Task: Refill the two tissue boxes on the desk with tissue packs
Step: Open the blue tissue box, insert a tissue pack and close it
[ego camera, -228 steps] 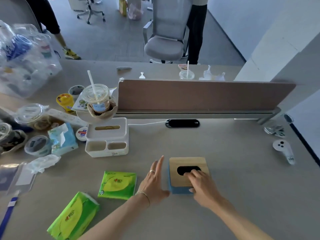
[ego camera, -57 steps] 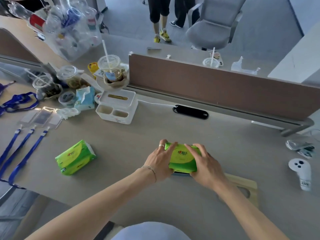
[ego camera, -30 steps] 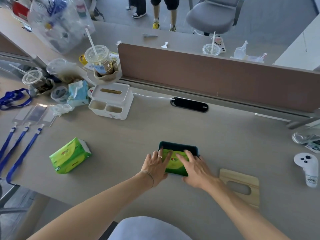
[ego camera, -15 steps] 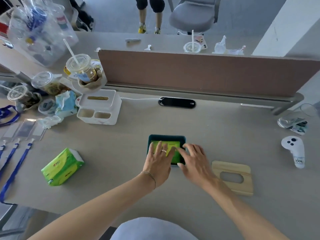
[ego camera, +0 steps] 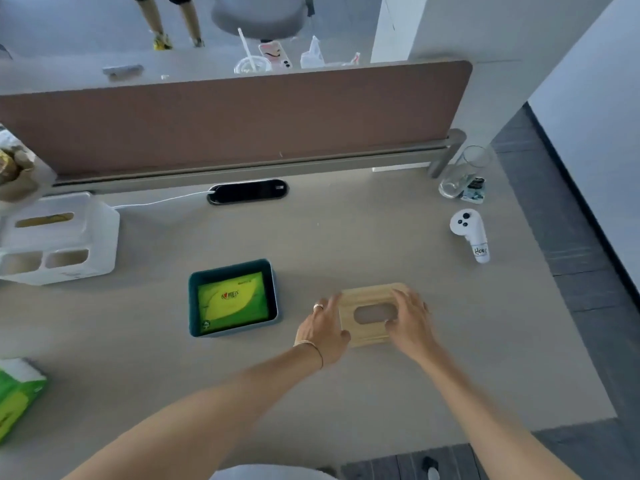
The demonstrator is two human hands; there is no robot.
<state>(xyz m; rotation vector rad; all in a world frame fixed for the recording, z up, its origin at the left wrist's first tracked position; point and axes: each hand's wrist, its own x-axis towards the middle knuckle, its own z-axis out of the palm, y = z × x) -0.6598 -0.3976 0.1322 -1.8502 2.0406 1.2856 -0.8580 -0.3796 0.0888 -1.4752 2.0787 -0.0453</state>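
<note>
The blue tissue box stands open on the desk with a green tissue pack lying flat inside it. Its wooden lid, with an oval slot, lies on the desk to the right. My left hand grips the lid's left edge and my right hand grips its right edge. A white tissue box with two front compartments stands at the far left. A second green tissue pack lies at the left edge near the desk's front.
A brown divider panel runs across the back, with a black cable port below it. A white controller and a clear glass sit at the right. The desk's right edge drops to dark floor.
Both hands left the tissue pack in the blue box and moved right onto the wooden lid. The view has shifted right.
</note>
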